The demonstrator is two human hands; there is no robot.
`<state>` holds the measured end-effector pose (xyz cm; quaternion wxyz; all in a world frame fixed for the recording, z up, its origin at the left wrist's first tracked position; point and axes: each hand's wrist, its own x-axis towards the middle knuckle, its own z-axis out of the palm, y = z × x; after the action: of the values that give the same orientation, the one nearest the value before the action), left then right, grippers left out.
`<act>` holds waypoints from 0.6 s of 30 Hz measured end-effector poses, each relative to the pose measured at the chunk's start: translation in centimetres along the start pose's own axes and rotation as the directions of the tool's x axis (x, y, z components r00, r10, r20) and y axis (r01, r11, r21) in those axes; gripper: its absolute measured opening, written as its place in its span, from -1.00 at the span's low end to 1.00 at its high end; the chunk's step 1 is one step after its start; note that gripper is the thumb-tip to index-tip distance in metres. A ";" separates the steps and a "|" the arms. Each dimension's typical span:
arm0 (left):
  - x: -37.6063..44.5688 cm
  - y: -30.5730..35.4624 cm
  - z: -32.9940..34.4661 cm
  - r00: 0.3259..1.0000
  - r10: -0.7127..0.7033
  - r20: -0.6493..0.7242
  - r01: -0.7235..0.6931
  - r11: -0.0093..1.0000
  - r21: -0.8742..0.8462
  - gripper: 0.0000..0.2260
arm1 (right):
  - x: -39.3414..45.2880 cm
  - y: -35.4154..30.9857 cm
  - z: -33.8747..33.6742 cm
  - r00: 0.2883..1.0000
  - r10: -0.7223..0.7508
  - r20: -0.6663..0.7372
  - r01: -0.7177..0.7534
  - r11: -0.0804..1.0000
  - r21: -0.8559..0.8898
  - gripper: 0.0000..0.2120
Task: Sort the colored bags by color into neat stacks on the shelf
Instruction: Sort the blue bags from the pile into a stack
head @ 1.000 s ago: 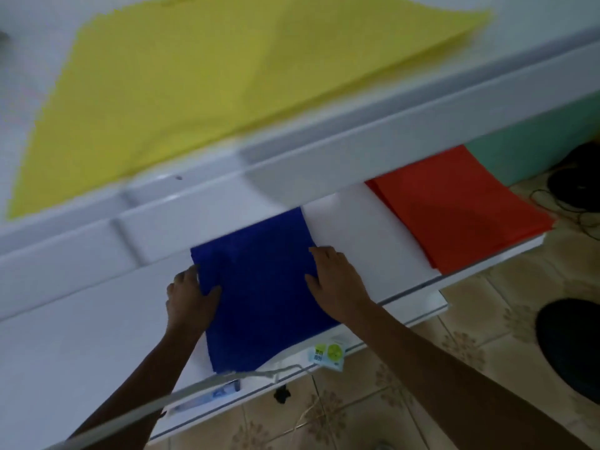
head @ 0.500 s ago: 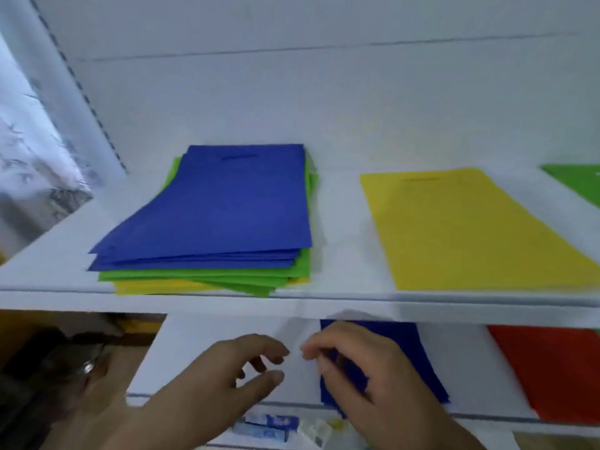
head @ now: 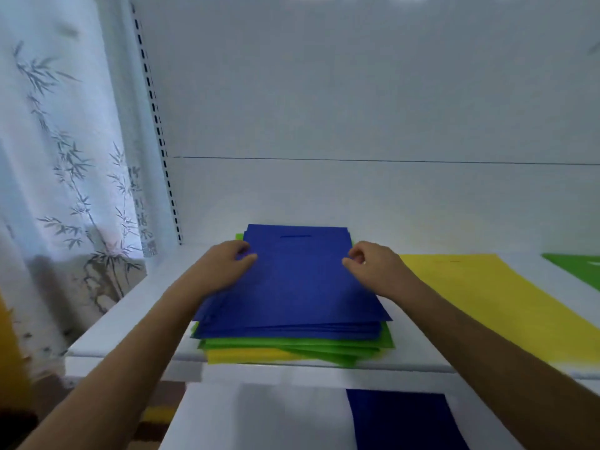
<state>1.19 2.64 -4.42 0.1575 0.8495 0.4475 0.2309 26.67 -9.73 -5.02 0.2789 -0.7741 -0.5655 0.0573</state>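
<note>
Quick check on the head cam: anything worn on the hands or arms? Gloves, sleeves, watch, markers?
Nothing visible. Left hand and right hand are bare, no gloves. Both forearms are bare right to the frame edge, so no sleeves show. No watch, wristband, cables or markers. A small pale glint on a right finger could be a ring; too small to tell.

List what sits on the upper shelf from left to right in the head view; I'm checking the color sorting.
Left hand → mixed bag stack with blue on top → right hand → yellow bag → green bag.
</note>
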 end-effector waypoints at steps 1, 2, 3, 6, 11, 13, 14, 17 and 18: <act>1.7 -0.6 0.6 0.995 -0.059 0.080 0.052 0.995 0.082 -0.67 | 0.7 0.2 0.2 0.998 0.051 0.047 -0.045 0.992 -0.117 -0.70; 3.0 -1.0 1.0 0.985 -0.104 0.135 0.085 0.987 0.138 -0.64 | 1.2 0.5 0.4 0.992 0.097 0.081 -0.079 0.976 -0.202 -0.68; 4.1 -1.3 1.5 0.976 -0.137 0.171 0.109 0.981 0.163 -0.63 | 1.4 0.7 0.5 0.986 0.136 0.098 -0.108 0.962 -0.252 -0.67; 5.4 -1.2 2.1 0.966 -0.149 0.211 0.105 0.973 0.205 -0.67 | 1.0 1.6 0.5 0.975 0.200 0.094 -0.166 0.944 -0.284 -0.58; 4.1 0.8 3.5 0.965 -0.092 0.246 0.054 0.986 0.155 -0.73 | -1.0 2.7 -0.2 0.966 0.225 0.128 -0.232 0.972 0.043 -0.54; 3.2 2.1 4.0 0.963 -0.066 0.260 0.031 0.990 0.137 -0.63 | -1.8 2.9 -0.2 0.975 0.198 0.100 -0.211 0.966 0.150 -0.58; 2.7 2.7 4.2 0.962 -0.051 0.267 0.024 0.994 0.104 -0.55 | -2.2 3.1 -0.1 0.982 0.178 0.066 -0.187 0.969 0.161 -0.61; 1.9 3.4 4.6 0.969 -0.042 0.242 0.066 0.994 -0.092 -0.45 | -3.2 3.8 -0.2 0.991 0.129 -0.032 -0.121 0.976 0.181 -0.78; 1.8 3.4 4.6 0.978 -0.061 0.202 0.098 0.979 -0.179 -0.46 | -3.5 4.0 -0.4 0.991 0.125 -0.051 -0.111 0.971 0.212 -0.82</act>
<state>6.87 2.05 -6.26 0.2891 0.8308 0.4397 0.1810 28.98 -13.89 -7.53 0.3727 -0.7742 -0.5001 0.1082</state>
